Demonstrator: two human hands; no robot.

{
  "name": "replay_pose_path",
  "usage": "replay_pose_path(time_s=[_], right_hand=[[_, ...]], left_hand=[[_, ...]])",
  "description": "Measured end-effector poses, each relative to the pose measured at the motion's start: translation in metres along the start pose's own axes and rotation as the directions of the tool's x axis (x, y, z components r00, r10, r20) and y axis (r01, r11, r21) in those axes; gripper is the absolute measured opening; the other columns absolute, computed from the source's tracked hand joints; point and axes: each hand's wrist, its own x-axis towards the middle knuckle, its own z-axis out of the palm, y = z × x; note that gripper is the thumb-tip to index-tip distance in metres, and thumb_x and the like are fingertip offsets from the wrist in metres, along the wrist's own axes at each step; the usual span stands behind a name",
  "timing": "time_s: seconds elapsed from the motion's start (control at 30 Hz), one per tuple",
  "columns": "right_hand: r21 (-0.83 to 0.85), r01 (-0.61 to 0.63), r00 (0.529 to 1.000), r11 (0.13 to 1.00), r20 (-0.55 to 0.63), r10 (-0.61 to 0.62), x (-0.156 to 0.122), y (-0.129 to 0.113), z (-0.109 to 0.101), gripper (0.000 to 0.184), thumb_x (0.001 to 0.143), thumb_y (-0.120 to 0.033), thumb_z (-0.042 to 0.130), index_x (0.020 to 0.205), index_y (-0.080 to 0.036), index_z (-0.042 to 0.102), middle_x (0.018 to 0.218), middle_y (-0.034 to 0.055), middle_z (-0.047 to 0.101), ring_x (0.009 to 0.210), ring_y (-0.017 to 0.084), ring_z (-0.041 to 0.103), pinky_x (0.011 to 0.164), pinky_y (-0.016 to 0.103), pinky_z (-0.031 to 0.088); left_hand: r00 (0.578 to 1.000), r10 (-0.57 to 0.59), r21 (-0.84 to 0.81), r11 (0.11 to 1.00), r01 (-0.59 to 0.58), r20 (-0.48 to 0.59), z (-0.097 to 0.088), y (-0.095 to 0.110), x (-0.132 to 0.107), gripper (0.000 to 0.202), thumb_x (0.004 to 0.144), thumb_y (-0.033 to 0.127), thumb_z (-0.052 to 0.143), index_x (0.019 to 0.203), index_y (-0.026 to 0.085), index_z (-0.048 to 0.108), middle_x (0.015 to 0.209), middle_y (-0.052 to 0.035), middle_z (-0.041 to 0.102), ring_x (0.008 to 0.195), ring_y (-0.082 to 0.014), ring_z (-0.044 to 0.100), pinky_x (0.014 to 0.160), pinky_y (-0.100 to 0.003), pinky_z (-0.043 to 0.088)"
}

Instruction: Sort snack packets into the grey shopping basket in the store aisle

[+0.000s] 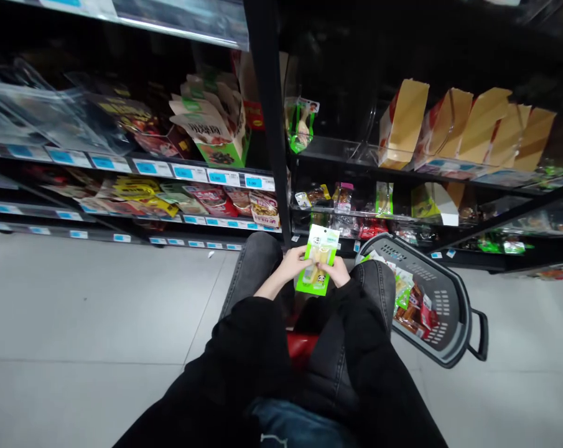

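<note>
From the head camera, both hands meet over the knees on a green snack packet [318,261] with a white header and a pale, stick-shaped item behind its clear window. The left hand [294,262] has its fingers curled closed on the packet's left edge, and the right hand [338,271] pinches the right edge between thumb and fingers, so the packet is held upright between them, just in front of the lowest shelf. Just right of the right knee a dark grey shopping basket [449,311] sits on the pale floor, tilted toward the shelves, its handle lying out to the right; in it are several packets, green-and-white ones toward the shelf side and reddish-brown ones nearer the person. On the shelving, a clear bin [309,130] holds a similar green packet, and a row of tan cartons [468,127] leans in clear trays to the right. To the left, green-and-white boxes [216,124] stand above flat yellow and red pouches [178,200].
</note>
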Motion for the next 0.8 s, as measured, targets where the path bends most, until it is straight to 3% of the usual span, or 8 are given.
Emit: replay_pose_path(time_s=[0.17,0.3,0.5,0.8], right_hand=[[-0.235,0.022,1.0,0.972,-0.01,-0.025,0.001,0.0,-0.006,0.04,0.064,-0.034,0.063,0.095,-0.01,0.065,0.096,0.0106,0.068,0.09,0.026,0.062,0.081,0.038,0.046],[-0.385,0.059,0.998,0.921,0.005,-0.062,-0.002,-0.003,-0.004,0.034,0.068,-0.028,0.06,0.096,-0.01,0.064,0.096,0.0113,0.068,0.091,0.026,0.063,0.083,0.038,0.046],[-0.472,0.066,0.995,0.879,-0.035,-0.094,-0.006,-0.006,0.0,0.03,0.07,-0.028,0.06,0.096,-0.014,0.064,0.093,0.0096,0.069,0.09,0.026,0.063,0.083,0.037,0.047],[-0.519,0.062,0.991,0.853,-0.072,-0.116,-0.01,-0.014,0.006,0.032,0.073,-0.034,0.057,0.094,-0.011,0.065,0.09,0.0127,0.069,0.085,0.027,0.065,0.079,0.035,0.047]], left_hand=[[0.998,-0.059,0.032,0.998,0.06,-0.021,0.005,-0.006,0.008,0.026,0.06,0.029,0.064,0.077,0.009,0.07,0.069,-0.0057,0.068,0.07,-0.0218,0.062,0.065,-0.03,0.048],[0.993,-0.084,0.093,0.991,0.092,-0.084,0.006,-0.006,0.007,0.022,0.058,0.029,0.065,0.068,0.01,0.069,0.061,-0.003,0.066,0.063,-0.0195,0.06,0.06,-0.028,0.046],[0.973,-0.086,0.189,0.974,0.128,-0.214,0.013,-0.002,0.005,0.015,0.055,0.024,0.066,0.063,0.011,0.068,0.057,-0.0007,0.063,0.06,-0.0172,0.058,0.06,-0.026,0.044],[0.946,-0.036,0.246,0.962,0.121,-0.323,0.019,0.007,0.001,0.01,0.056,0.02,0.062,0.06,0.012,0.066,0.055,0.0008,0.06,0.056,-0.0141,0.053,0.054,-0.023,0.039]])
